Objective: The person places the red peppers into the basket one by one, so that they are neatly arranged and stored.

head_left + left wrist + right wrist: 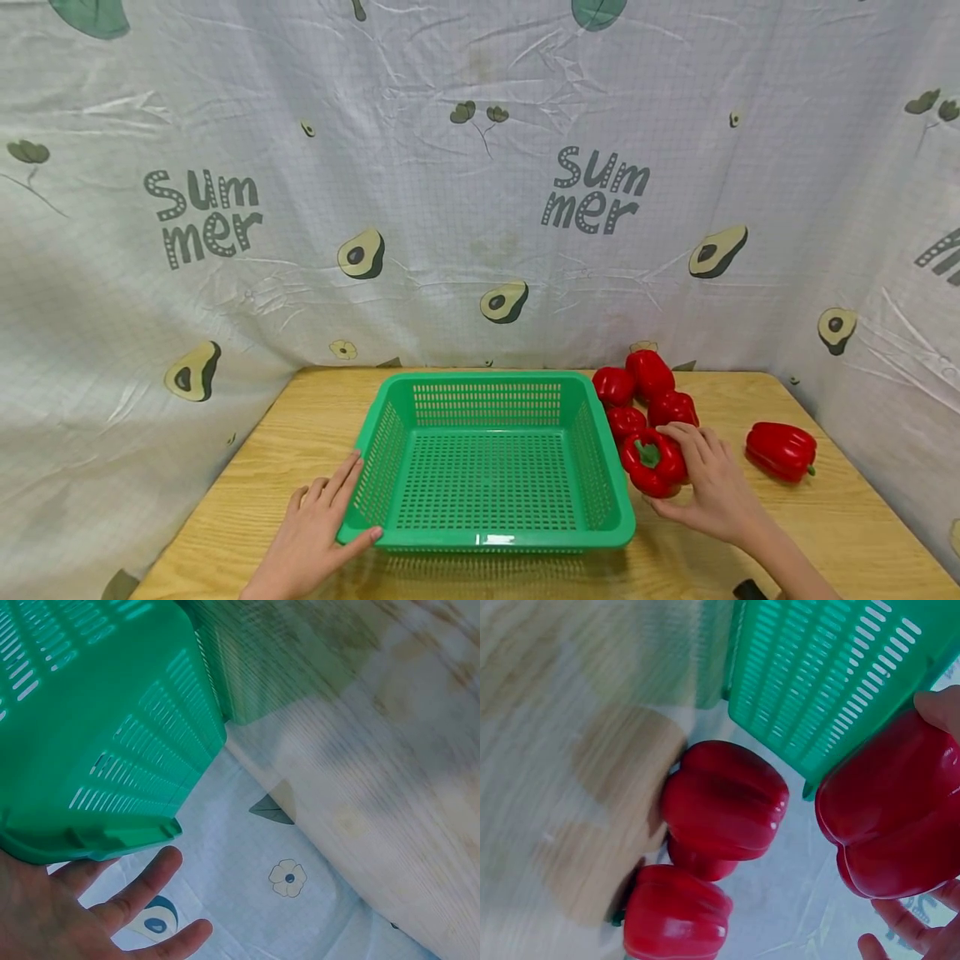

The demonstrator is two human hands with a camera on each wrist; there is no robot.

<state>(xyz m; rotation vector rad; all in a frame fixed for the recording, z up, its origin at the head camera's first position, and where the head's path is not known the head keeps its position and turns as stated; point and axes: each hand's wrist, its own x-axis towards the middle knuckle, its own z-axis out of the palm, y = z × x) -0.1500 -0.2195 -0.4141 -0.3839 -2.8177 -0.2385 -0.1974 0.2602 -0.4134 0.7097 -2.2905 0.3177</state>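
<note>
A green plastic basket (487,542) with slotted walls stands at the middle of the table. My left hand (318,521) rests at its front left corner, fingers extended along the left rim and thumb on the front rim. In the left wrist view the fingers (150,877) spread beside the rim. My right hand (708,483) grips a red bell pepper (652,462) with a green stem, just right of the basket. Its fingers and thumb lie on the pepper's right side. In the right wrist view the pepper (900,810) hangs beside the basket wall (810,682).
Several more red bell peppers (650,372) cluster behind the held one, close along the basket's right side. Another bell pepper (780,452) lies apart at the right on the wooden table (840,533). A printed cloth (450,183) hangs behind and at both sides.
</note>
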